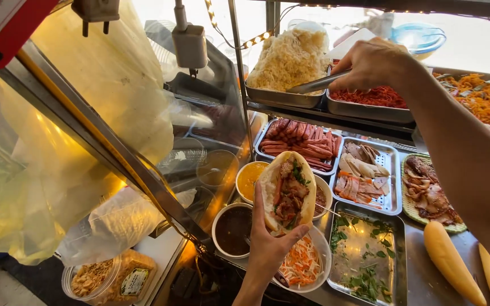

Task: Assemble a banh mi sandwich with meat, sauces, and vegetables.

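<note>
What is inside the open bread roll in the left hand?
The bread roll in the left hand shows meat pieces, reddish strips and green herbs. Anything beneath that filling is covered.

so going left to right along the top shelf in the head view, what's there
pale shredded pile in a metal tray → right hand holding metal tongs → tray of red shreds → tray of orange shreds

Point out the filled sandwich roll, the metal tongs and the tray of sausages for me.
filled sandwich roll (288, 190), head view, on the meat filling in the open cut.
metal tongs (316, 85), head view, on the middle of the shiny arms.
tray of sausages (299, 143), head view, on the red sausages piled inside.
</note>
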